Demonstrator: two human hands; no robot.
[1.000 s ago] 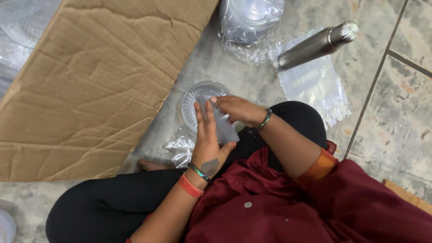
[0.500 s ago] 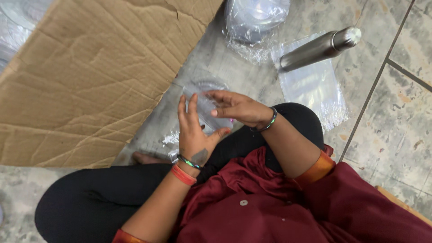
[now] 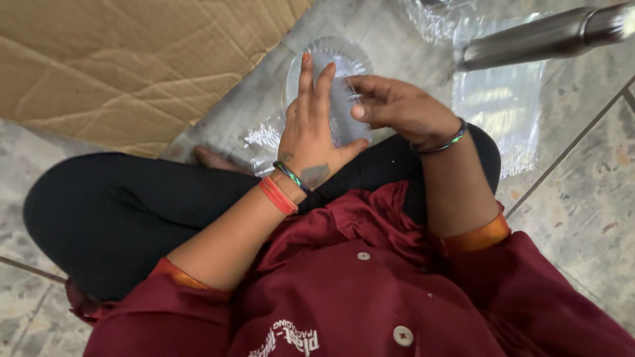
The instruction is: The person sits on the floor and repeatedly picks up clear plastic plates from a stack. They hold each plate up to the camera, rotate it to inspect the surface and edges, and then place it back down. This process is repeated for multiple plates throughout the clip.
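You sit cross-legged on a tiled floor (image 3: 582,218), both hands working a stack of clear plastic plates (image 3: 334,73) held just above your lap. Your left hand (image 3: 311,135) lies flat against the near face of the stack, fingers straight and pointing far, thumb hooked under its right edge, so it steadies the plates with an open palm rather than a closed grasp. Your right hand (image 3: 397,106) curls in from the right, thumb and fingertips pinched on the stack's right rim. A crumpled clear wrapper (image 3: 264,139) hangs below the plates, by your left wrist. A flattened cardboard sheet (image 3: 132,59) covers the floor far left. A steel bottle (image 3: 536,36) lies far right, over a clear plastic bag (image 3: 503,112).
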